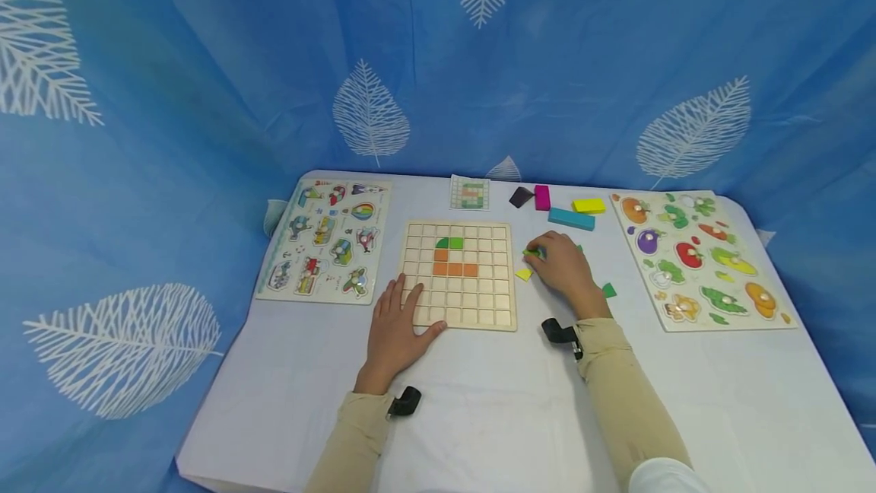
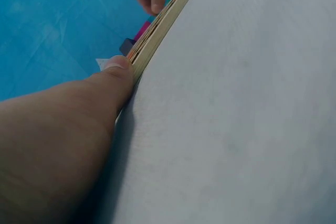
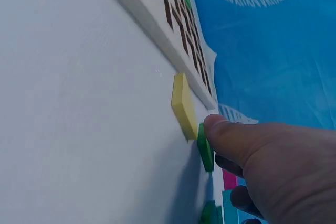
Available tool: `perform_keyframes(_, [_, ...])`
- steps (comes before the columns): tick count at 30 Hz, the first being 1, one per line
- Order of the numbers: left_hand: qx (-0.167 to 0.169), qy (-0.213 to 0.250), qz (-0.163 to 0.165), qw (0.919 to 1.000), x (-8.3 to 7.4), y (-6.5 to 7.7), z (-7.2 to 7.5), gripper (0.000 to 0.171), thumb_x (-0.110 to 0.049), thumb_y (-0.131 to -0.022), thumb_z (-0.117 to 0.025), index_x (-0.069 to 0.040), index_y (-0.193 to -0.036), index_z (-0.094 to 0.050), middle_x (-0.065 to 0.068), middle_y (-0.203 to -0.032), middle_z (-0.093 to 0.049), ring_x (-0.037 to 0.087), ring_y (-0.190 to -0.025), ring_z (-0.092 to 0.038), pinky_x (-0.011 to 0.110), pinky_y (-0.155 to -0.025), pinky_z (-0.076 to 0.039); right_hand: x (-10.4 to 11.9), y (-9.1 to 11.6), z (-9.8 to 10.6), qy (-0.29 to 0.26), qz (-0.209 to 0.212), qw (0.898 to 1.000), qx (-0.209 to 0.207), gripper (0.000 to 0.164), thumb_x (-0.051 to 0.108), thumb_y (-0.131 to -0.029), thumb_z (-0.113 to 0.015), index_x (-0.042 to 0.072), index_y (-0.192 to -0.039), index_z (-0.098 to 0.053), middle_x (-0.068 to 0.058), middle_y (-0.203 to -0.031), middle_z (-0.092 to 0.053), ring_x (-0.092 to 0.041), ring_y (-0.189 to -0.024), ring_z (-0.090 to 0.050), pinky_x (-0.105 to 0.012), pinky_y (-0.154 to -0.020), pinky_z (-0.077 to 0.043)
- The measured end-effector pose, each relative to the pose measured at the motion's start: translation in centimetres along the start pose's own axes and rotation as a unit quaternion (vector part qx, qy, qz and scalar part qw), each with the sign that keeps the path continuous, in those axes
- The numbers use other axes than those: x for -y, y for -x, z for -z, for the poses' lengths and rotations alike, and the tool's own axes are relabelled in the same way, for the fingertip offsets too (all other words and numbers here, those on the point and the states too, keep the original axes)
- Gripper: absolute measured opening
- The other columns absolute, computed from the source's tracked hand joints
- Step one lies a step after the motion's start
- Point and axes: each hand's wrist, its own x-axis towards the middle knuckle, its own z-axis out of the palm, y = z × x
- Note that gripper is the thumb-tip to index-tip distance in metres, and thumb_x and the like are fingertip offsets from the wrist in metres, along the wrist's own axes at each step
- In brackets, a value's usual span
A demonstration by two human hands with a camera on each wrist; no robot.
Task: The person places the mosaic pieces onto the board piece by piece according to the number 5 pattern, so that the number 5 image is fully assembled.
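A square wooden grid board (image 1: 494, 303) lies mid-table, holding several orange tiles (image 1: 455, 270), a green square tile (image 1: 456, 243) and a green rounded-corner tile (image 1: 442, 243). My left hand (image 1: 398, 335) rests spread over the board's near left corner, its thumb (image 2: 119, 66) along the near edge. Right of the board, my right hand (image 1: 564, 268) pinches a small green tile (image 3: 205, 148) low over the cloth. Just beside that tile sits a yellow tile (image 1: 524, 275). Another green tile (image 1: 609, 291) lies to the right of the wrist.
A printed grid card (image 1: 470, 193) lies behind the board. Back right stand blue (image 1: 571, 219), yellow (image 1: 588, 206), magenta (image 1: 542, 197) and black (image 1: 522, 196) blocks. Picture puzzles flank the board: a vehicle puzzle (image 1: 322, 291) left, a vegetable puzzle (image 1: 684, 230) right.
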Motion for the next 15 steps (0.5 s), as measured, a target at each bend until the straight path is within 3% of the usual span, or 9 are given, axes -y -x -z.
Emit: perform_keyframes(15, [-0.014,0.002,-0.007,0.9999,0.4,-0.1,-0.7,0.088,-0.068,-0.089,-0.062,-0.019,-0.158,-0.039,0.012,-0.172,-0.014,0.035,-0.159,-0.013,0.055,-0.128,-0.017,-1.5,0.7,0.4,-0.006,0.007,1.000,0.015,0.028,0.016,-0.100,-0.064,0.004,-0.126,-0.068,-0.020,-0.134,-0.063,-0.041,-0.131,-0.052,-0.056,-0.116,-0.039])
